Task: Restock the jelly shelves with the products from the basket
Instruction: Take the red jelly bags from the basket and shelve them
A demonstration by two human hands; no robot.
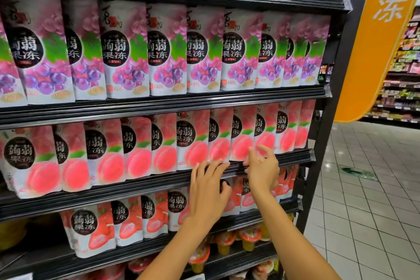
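Peach pouches (109,154) look fully stocked; left hand (208,186) and right hand (263,166), fingers spread and holding nothing, touch the row's front; basket out of view, remainder undeterminable.

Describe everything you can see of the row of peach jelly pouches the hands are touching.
The row of glossy white-and-pink plastic peach jelly pouches stands upright, packed side by side and overlapping, behind the black shelf rail. Each shows a pink peach, a green leaf and a black oval with white characters. Toward the row's right end, fingers of the left hand touch the pouches' bottom edges, and spread fingers of the right hand rest on a pouch front.
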